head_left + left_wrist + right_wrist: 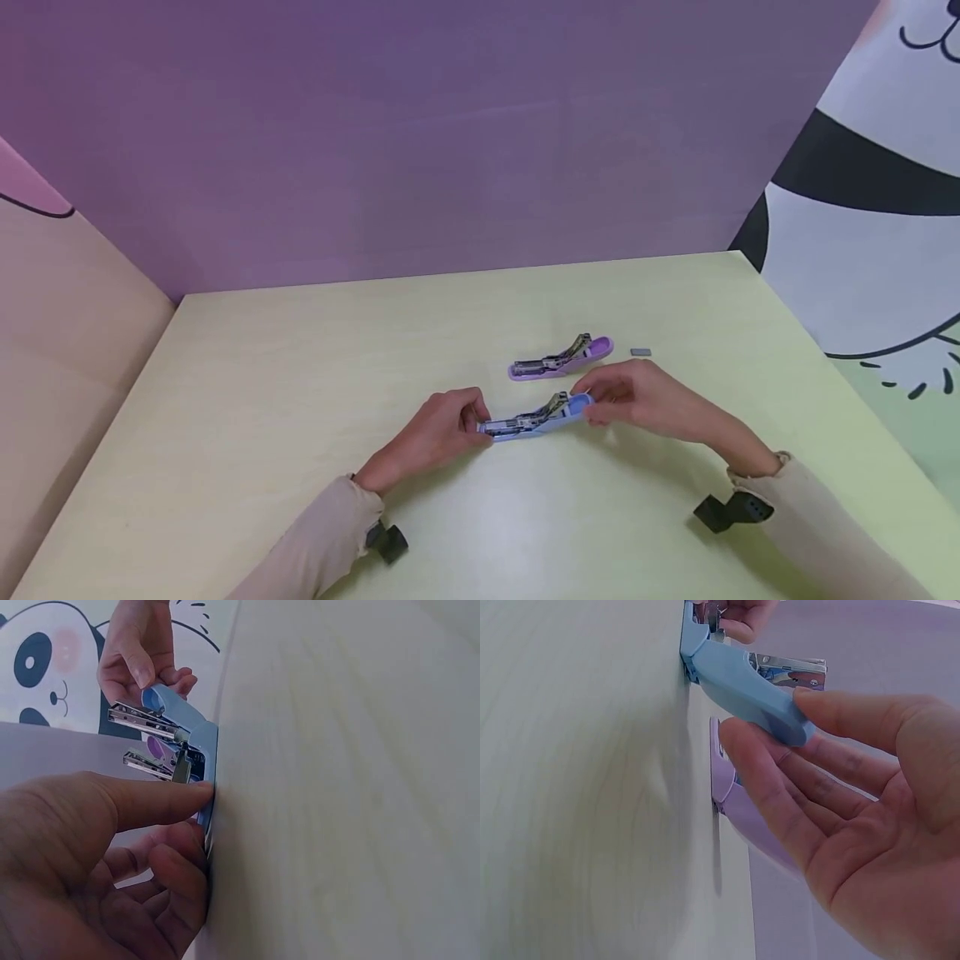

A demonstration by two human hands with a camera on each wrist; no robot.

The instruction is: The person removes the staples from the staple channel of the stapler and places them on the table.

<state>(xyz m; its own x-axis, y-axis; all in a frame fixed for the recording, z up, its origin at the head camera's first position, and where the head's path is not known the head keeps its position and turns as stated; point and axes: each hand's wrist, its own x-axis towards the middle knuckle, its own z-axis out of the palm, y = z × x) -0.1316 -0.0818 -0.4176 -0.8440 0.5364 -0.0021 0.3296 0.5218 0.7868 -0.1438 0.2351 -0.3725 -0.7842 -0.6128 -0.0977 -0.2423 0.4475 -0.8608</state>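
Observation:
A light blue stapler (534, 423) lies opened out on the table, its metal staple channel exposed and its cover tilted up to the right. My left hand (438, 423) pinches the stapler's left end between thumb and fingers, low against the tabletop. At the other end, my right hand (641, 402) holds the tip of the raised blue cover (754, 690) between thumb and forefinger. Behind it rests a purple stapler (562, 360), also opened out, which neither hand appears to grip. In the left wrist view, the blue stapler (184, 716) partly hides the purple one.
A small grey strip (641, 352), perhaps staples, lies right of the purple stapler. The pale table (315, 350) meets a purple wall (450, 142) at the back. Dark wrist cameras sit on both sleeves.

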